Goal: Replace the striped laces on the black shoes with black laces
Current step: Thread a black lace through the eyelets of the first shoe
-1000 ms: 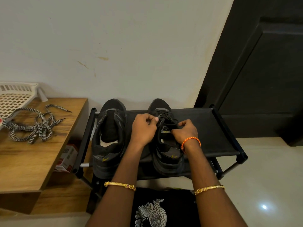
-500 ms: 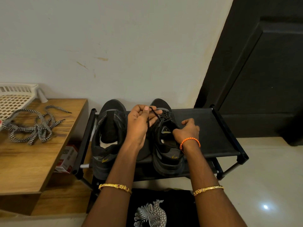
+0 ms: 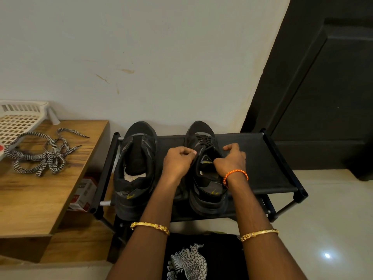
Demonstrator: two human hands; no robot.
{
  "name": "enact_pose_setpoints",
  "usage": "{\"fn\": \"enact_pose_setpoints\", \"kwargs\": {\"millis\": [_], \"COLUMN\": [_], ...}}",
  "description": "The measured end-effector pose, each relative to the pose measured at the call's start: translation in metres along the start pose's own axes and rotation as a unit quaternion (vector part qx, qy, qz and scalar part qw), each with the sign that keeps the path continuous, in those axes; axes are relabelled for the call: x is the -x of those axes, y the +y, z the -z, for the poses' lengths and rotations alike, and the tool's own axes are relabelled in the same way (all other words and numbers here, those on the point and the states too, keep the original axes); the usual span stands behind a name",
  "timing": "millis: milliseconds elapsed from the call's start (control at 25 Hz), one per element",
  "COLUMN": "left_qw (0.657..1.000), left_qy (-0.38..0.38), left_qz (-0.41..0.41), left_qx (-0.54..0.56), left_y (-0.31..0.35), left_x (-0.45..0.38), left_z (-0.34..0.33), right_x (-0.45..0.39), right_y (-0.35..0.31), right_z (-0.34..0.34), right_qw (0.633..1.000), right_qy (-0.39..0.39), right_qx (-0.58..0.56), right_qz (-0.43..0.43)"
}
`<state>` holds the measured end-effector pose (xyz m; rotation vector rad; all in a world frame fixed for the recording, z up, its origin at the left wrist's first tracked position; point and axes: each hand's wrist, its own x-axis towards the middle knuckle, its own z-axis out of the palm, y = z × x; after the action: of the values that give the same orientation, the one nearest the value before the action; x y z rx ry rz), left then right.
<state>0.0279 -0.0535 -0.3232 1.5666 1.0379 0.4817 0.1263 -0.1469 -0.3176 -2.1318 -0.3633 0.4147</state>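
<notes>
Left hand (image 3: 177, 162) pinches the black lace (image 3: 204, 140) end; right hand (image 3: 232, 158) is curled at the right shoe (image 3: 205, 178), grip unclear. Shoe sits between both hands. Pull even tension, keep lace flat; striped laces (image 3: 40, 156) lie well left.

Wood-grain table (image 3: 40, 199), matt fabric rack (image 3: 262, 158), glossy floor (image 3: 333, 229).

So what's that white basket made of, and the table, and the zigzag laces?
The white basket looks like hard plastic: smooth and matte, with moulded rows of square holes. The table shows brown wood grain with a dull finish; it may be real wood or a printed board. The zigzag laces look like woven cloth: flat, floppy and tangled, with dark tips that are probably plastic.
</notes>
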Motion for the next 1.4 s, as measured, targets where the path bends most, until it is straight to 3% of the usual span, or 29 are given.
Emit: {"fn": "enact_pose_setpoints", "kwargs": {"millis": [80,200,320,400,480,560,640,800,920,1080,1280,1400], "left_qw": [0.994,0.997,0.993,0.967,0.938,0.933,0.943,0.963,0.953,0.95,0.945,0.956], "left_qy": [0.027,0.01,0.011,-0.02,-0.092,-0.127,-0.094,0.069,0.138,0.189,0.216,0.257], "left_qz": [-0.071,-0.05,-0.085,-0.132,-0.165,-0.185,-0.178,-0.12,-0.055,-0.016,0.046,-0.036], "left_qx": [-0.076,-0.058,0.08,0.216,0.292,0.282,0.266,0.231,0.263,0.247,0.242,0.134], "left_y": [0.001,0.004,0.017,0.03,0.044,0.05,0.05,0.035,0.024,0.02,0.025,0.027], "left_x": [-0.001,-0.001,0.006,0.014,0.021,0.026,0.027,0.015,0.008,0.002,0.004,0.013], "left_z": [0.002,0.003,0.004,0.01,0.015,0.016,0.015,0.023,0.03,0.032,0.033,0.031], "right_x": [0.0,0.002,0.01,0.019,0.03,0.04,0.042,0.027,0.009,-0.009,-0.019,-0.016], "right_y": [0.0,-0.003,-0.012,-0.023,-0.035,-0.045,-0.05,-0.044,-0.025,0.008,0.021,0.015], "right_z": [0.001,0.003,0.007,0.01,0.011,0.012,0.016,0.047,0.074,0.079,0.069,0.068], "right_qw": [1.0,1.0,0.995,0.986,0.972,0.953,0.938,0.937,0.943,0.961,0.972,0.957], "right_qy": [-0.006,-0.007,0.01,-0.006,-0.07,-0.16,-0.2,-0.128,-0.053,0.027,0.025,0.007], "right_qx": [0.0,-0.002,-0.033,-0.086,-0.114,-0.166,-0.22,-0.284,-0.294,-0.26,-0.231,-0.287], "right_qz": [0.001,0.027,0.091,0.144,0.195,0.198,0.176,0.158,0.144,0.089,0.045,0.039]}}
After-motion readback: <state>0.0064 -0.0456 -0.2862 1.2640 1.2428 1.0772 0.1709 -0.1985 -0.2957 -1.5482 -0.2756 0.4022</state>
